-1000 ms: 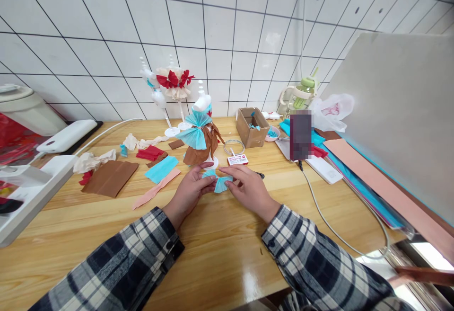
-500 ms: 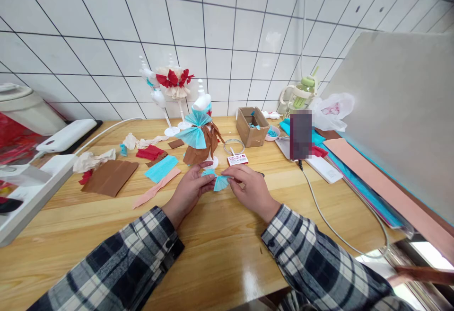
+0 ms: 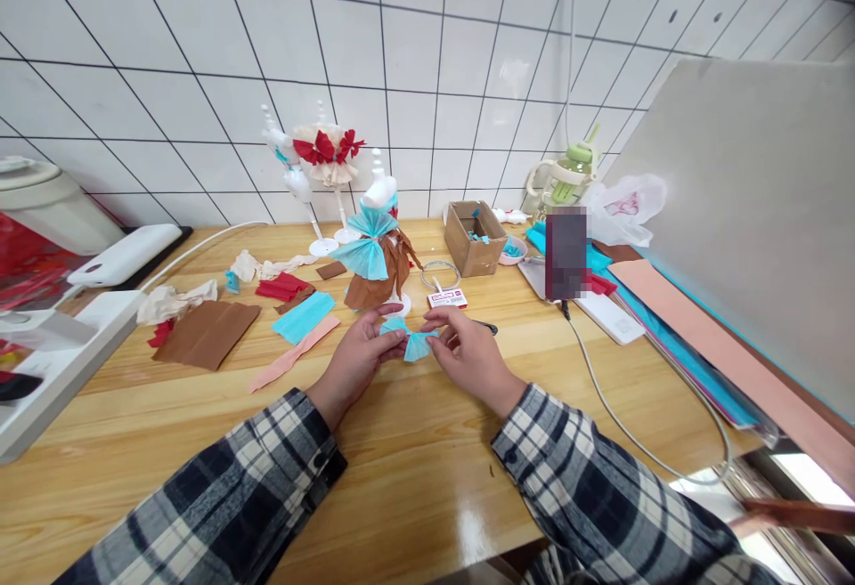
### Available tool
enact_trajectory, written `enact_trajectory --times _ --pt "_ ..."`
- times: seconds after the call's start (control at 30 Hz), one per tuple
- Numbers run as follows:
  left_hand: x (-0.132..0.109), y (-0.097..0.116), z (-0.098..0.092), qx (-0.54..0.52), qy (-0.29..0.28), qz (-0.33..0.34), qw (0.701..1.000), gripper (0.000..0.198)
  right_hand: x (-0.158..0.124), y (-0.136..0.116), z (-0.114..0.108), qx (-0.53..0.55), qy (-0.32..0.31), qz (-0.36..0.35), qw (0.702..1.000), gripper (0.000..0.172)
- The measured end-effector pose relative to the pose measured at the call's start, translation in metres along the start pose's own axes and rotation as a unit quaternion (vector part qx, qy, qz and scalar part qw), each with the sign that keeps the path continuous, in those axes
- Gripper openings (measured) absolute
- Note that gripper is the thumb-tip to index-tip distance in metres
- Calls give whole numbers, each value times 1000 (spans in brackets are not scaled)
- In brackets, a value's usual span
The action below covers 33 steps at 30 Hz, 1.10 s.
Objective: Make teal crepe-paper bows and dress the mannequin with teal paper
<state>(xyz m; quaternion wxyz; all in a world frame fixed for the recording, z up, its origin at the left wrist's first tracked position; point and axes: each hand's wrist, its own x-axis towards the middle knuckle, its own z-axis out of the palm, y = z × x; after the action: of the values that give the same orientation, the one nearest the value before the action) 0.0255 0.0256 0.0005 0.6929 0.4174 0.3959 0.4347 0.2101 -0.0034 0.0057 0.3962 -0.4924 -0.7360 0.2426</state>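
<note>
Pinched between the thumb and fingers of my left hand (image 3: 364, 349) is a small light-blue crepe paper bow (image 3: 417, 347), its pleats fanned out. My right hand (image 3: 471, 353) has its thumb and fingertips at the right edge of the bow. Just behind stands a small white mannequin (image 3: 379, 189) dressed in blue and brown crepe paper, with a large blue bow (image 3: 370, 245) on its front. A small white-and-red box (image 3: 446, 298) lies beyond my right hand, near a metal ring (image 3: 441, 275).
Two more dressed mannequins stand near the tiled wall, one with red bows (image 3: 329, 149). Crepe paper pieces, including a brown sheet (image 3: 207, 336) and a blue strip (image 3: 304, 318), lie left. A cardboard box (image 3: 476, 238), phone (image 3: 566, 254) and cable (image 3: 601, 394) are right.
The fingers of my right hand have lifted and shifted slightly at the bow's right edge. The left hand keeps its pinch in nearly the same place.
</note>
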Motion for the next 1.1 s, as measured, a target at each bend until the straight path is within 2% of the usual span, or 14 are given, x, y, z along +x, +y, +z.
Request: enact_trajectory --times 0.13,0.2,0.27,0.37,0.43,0.53,0.67,0.73,0.83,0.93,1.03,1.1 --pt "-1 -2 1 22 -2 15 1000 61 3 7 6 85 -11 79 993 35" --pt "-2 -1 1 71 -4 33 997 60 5 13 7 126 -19 110 986 30" --pt "-3 1 0 159 22 85 983 54 7 17 6 131 -21 120 984 26" --pt "-2 6 -6 303 108 170 931 42 8 20 -1 58 -40 97 993 32" --pt "1 7 -10 353 127 167 912 38 9 19 -6 -9 -55 63 996 35" --pt "4 6 -14 373 109 135 911 34 13 24 -12 -54 -19 35 998 23" --pt "3 2 -12 389 98 141 905 27 22 44 -21 -114 99 70 986 19" --pt "3 1 -10 396 91 151 901 25 26 56 -26 -146 120 76 979 19" --pt "1 1 -9 408 83 168 894 22 35 65 -31 -181 121 45 975 22" --pt "-2 3 -7 438 70 210 871 18 45 67 -31 -239 92 -9 967 23" --pt "-4 5 -5 472 56 251 843 17 52 66 -29 -286 60 1 956 18" --pt "-4 4 -4 479 57 255 838 16 55 64 -27 -298 47 17 953 17"
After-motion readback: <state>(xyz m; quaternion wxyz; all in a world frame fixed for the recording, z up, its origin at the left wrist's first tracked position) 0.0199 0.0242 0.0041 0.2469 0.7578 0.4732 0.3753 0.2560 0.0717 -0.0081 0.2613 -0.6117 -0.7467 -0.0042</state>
